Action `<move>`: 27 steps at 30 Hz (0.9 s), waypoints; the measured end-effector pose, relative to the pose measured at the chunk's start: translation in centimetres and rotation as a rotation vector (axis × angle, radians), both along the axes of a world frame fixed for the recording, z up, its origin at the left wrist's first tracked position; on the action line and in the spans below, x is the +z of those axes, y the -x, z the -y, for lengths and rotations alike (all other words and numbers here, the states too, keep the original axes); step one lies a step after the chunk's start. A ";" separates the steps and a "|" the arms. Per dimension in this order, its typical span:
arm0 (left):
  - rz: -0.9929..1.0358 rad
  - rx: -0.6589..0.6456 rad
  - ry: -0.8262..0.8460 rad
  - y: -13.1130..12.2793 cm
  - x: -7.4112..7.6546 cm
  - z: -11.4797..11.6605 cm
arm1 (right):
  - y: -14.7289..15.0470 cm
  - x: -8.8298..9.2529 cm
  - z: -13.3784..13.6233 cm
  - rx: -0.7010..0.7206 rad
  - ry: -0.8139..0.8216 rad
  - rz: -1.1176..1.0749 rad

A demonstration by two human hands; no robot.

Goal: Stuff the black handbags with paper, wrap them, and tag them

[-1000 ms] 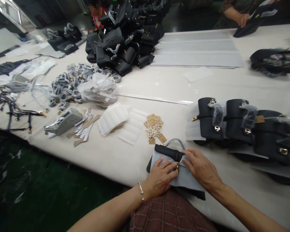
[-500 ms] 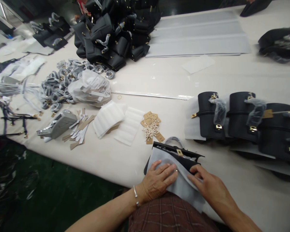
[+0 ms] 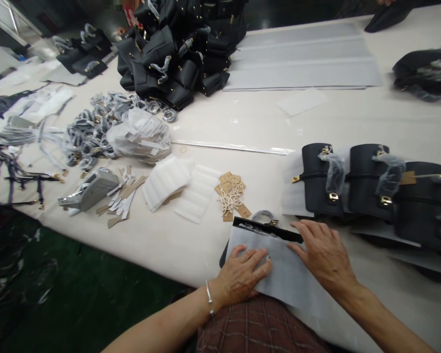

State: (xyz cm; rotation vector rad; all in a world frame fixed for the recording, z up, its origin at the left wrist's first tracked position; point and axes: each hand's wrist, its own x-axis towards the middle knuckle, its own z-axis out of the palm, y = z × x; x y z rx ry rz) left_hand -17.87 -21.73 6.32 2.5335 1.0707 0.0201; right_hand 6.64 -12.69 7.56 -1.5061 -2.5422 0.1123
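A small black handbag (image 3: 262,227) lies at the table's near edge, mostly covered by a grey sheet of wrapping paper (image 3: 286,272). My left hand (image 3: 240,274) lies flat on the left part of the sheet, fingers stretched out. My right hand (image 3: 325,255) rests flat on the sheet's right side, fingertips at the bag's upper edge. A gold clasp and a wrapped handle show just above the sheet.
Three wrapped black bags (image 3: 367,184) lie in a row to the right. Paper tags with string (image 3: 231,193), white foam sheets (image 3: 182,184), a tape dispenser (image 3: 90,189), a pile of black bags (image 3: 180,54) and grey sheets (image 3: 301,68) cover the white table (image 3: 250,122).
The bag's flap was lifted and the grey sheet spread out flat over it. My right hand moved from the clasp to the sheet's right side.
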 end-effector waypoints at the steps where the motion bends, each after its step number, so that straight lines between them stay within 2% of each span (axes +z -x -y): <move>1: -0.004 0.008 0.009 0.0 0.0 0.0 | 0.6 0.3 -0.2 0.000 0.003 -0.058; 5: 0.016 0.026 0.045 0.0 0.1 0.0 | 3.4 -0.2 -1.4 -0.049 0.117 -0.330; 8: 0.036 0.032 0.058 0.0 0.1 -0.1 | 4.7 -1.1 -1.8 -0.058 0.235 -0.400; 10: 0.046 0.040 0.061 0.0 0.1 -0.1 | 5.0 -1.2 -1.5 -0.009 0.227 -0.393; 14: 0.061 0.072 0.041 -0.1 -0.4 0.2 | 5.0 0.2 1.1 0.106 0.136 -0.339; 18: 0.107 0.104 -0.045 -0.2 -1.5 1.2 | 4.9 0.9 4.7 0.142 0.107 -0.349; 22: 0.162 0.134 -0.160 -0.2 -2.3 1.9 | 4.5 -0.3 7.1 0.089 0.093 -0.399; 27: 0.249 0.123 -0.287 -0.1 -3.3 2.1 | 4.0 -1.8 7.6 0.078 0.095 -0.396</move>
